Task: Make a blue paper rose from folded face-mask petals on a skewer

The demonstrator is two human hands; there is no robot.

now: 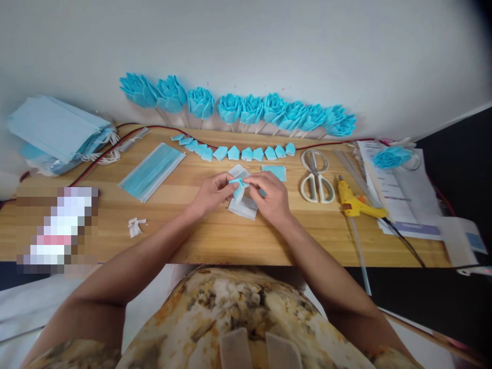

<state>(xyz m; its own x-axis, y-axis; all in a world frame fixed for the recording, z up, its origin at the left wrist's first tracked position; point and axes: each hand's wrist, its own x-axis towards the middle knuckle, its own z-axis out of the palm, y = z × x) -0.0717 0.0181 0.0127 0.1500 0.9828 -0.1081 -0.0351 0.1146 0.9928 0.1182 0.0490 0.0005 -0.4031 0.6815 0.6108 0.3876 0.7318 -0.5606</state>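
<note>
Between my two hands, above the middle of the wooden table, is a small piece of folded blue fabric (239, 190). My left hand (215, 193) pinches its left side with thumb and fingers. At its upper right edge, the fingertips of my right hand (270, 197) close on it. Under the hands lie whitish translucent sheets (243, 209), partly covered. A flat blue fabric piece (275, 172) rests just behind my right hand. Beyond the hands, several folded blue petals (233, 152) form a curved row.
Blue fabric flowers (230, 107) on sticks lean along the wall. White-handled scissors (315, 177), a yellow glue gun (353, 201) and papers (407, 195) lie right. At left are a face mask (152, 171), a stack of masks (57, 128), white scraps (136, 227) and a blurred-out object (61, 225).
</note>
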